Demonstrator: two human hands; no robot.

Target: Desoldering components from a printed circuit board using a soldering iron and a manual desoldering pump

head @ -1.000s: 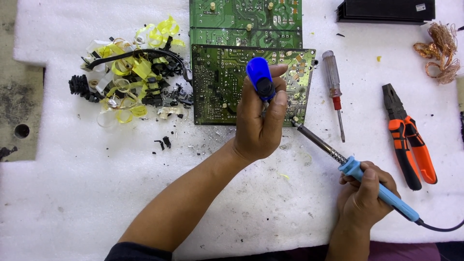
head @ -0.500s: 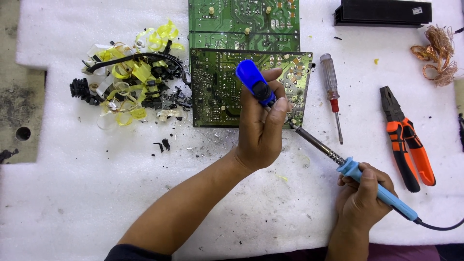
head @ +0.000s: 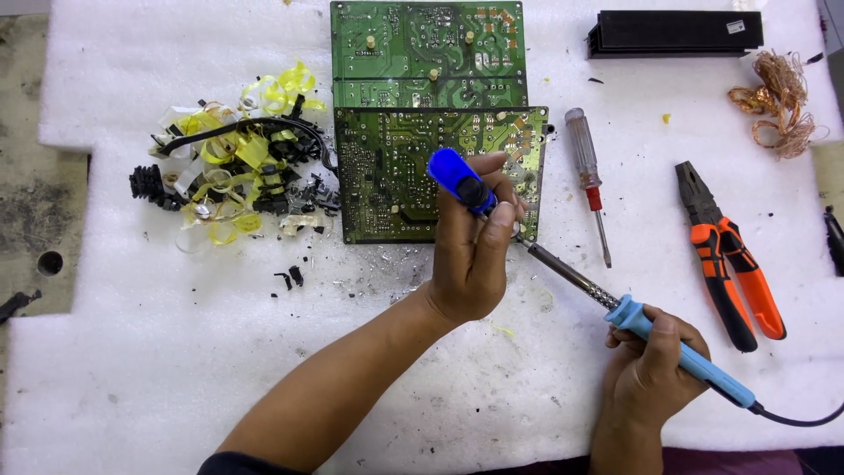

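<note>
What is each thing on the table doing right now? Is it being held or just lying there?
Soldering iron: held in right hand, tip at near circuit board.
Blue desoldering pump: gripped in left hand, over that board.
Far circuit board: lying flat.
Screwdriver: lying loose.
Orange pliers: lying shut.
Copper wire: tangled heap.
Yellow tape scraps: piled.

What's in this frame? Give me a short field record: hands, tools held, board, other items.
left hand: grips a blue desoldering pump over the near circuit board
right hand: holds a blue-handled soldering iron, tip at the board's lower right edge
second board: lies behind the first
left of boards: pile of yellow tape and black parts
right of boards: screwdriver, orange pliers, copper wire
surface: white foam sheet
</note>
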